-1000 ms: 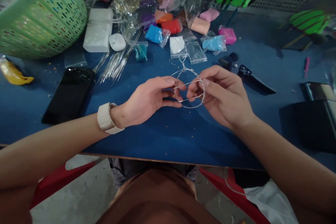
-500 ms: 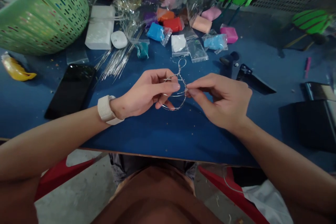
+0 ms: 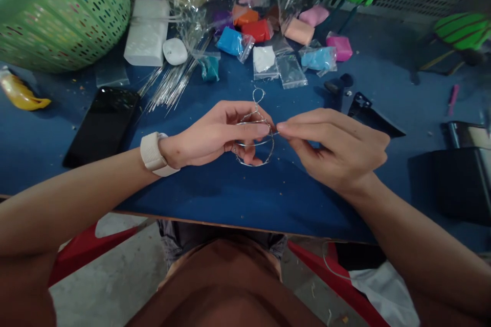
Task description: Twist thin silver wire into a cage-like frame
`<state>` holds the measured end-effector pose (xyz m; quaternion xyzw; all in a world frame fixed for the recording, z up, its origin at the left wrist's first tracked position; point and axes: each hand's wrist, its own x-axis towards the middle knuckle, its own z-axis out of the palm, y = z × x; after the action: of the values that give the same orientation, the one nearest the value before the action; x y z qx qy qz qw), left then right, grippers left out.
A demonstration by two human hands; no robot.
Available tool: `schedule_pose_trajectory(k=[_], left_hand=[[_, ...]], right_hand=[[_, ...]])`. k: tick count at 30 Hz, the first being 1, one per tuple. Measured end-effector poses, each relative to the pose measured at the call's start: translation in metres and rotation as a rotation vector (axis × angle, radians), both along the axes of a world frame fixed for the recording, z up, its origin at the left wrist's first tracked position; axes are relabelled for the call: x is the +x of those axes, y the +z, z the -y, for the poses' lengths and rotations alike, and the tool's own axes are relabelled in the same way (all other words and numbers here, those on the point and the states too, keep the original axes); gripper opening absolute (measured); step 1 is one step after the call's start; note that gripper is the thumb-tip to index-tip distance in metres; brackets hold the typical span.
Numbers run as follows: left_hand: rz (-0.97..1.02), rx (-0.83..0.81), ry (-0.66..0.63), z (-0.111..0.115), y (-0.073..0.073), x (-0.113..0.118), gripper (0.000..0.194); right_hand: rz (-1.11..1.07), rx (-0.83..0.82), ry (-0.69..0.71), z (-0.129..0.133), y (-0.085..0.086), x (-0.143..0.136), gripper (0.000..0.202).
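A round frame of twisted silver wire point(image 3: 272, 150), with a small loop at its top, is held above the blue table. My left hand point(image 3: 226, 130) grips it from the left, thumb across the front and fingers reaching behind and through the rings. On the right side, my right hand point(image 3: 333, 145) is closed in a pinch, thumb against forefinger, on a thin wire end that sticks out from the frame. Its other fingers are curled under. Beyond my left hand lies a bundle of straight silver wires point(image 3: 171, 87).
A green basket point(image 3: 95, 15) stands back left, with a black phone point(image 3: 102, 125) nearer me. Bagged coloured clay, including a red block point(image 3: 256, 31), lies along the back. A dark blade-shaped tool point(image 3: 378, 117) and a black box point(image 3: 456, 179) are at right.
My right hand has moved a little to the right, away from the frame, still pinching the wire end. The wire frame has turned and tilted slightly in my left hand.
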<state>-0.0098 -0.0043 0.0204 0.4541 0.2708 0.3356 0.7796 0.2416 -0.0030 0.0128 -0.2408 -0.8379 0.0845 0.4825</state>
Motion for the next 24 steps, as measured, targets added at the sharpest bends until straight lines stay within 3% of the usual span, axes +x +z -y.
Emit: schedule_pose_trajectory(k=[4, 11, 14, 18, 24], left_hand=[[-0.016, 0.006, 0.012, 0.001, -0.001, 0.002, 0.047], [0.017, 0.027, 0.026, 0.004, -0.002, 0.002, 0.036], [-0.003, 0.054, 0.031, 0.003, -0.003, 0.002, 0.037], [-0.034, 0.115, 0.032, 0.004, -0.004, 0.0, 0.031], [-0.081, 0.156, 0.042, 0.004, -0.005, -0.002, 0.033]], right_hand=[[0.106, 0.056, 0.035, -0.002, 0.002, 0.004, 0.036], [0.106, 0.187, -0.004, -0.008, 0.001, 0.004, 0.034], [0.064, 0.135, -0.007, -0.006, 0.0, 0.001, 0.034], [0.011, -0.052, -0.019, 0.0, 0.001, 0.0, 0.031], [0.043, -0.055, -0.029, 0.001, 0.006, 0.001, 0.028]])
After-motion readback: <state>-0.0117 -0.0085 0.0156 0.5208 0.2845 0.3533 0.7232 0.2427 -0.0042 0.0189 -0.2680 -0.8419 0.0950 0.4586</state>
